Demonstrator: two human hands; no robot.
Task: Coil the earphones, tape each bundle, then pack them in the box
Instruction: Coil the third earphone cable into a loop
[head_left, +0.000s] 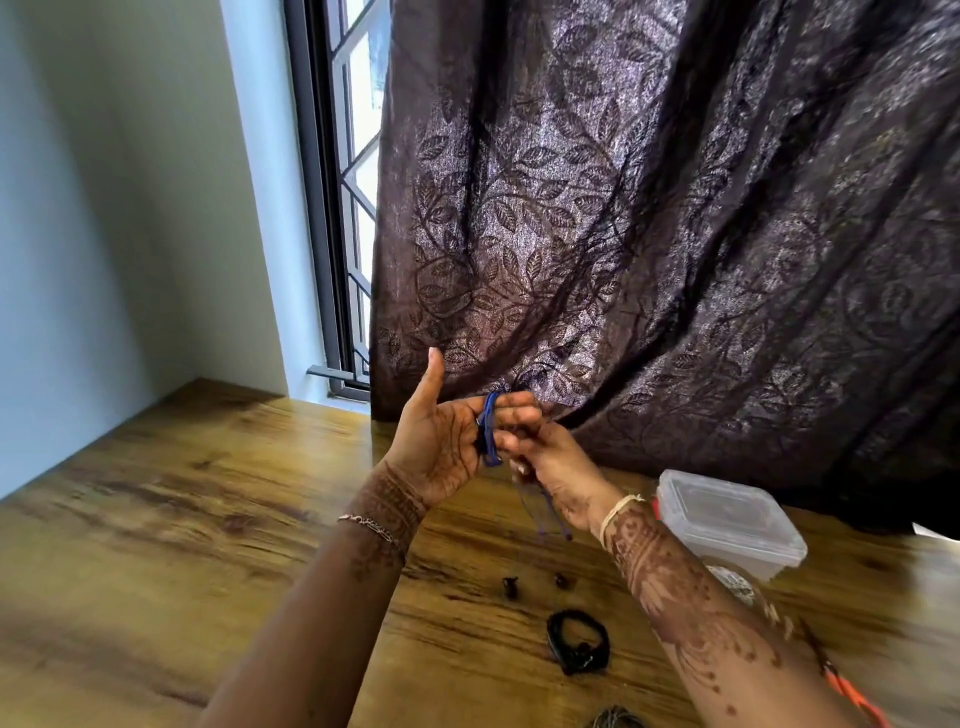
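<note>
My left hand (441, 447) is raised above the table, palm toward me and thumb up, with a blue earphone cord (490, 428) looped around its fingers. My right hand (550, 462) sits just right of it and pinches the same cord, whose loose end (553, 517) hangs down below. A coiled black earphone bundle (576, 642) lies on the wooden table (208, 519), with two small dark earbuds (509, 584) (561, 580) just beyond it. A clear plastic box (727, 519) with its lid on stands to the right.
A dark leaf-patterned curtain (675, 234) hangs behind the table, a barred window (358, 182) to its left. An orange-handled tool (847, 691) lies at the right edge under my forearm. A grey coiled cord (618, 719) shows at the bottom edge.
</note>
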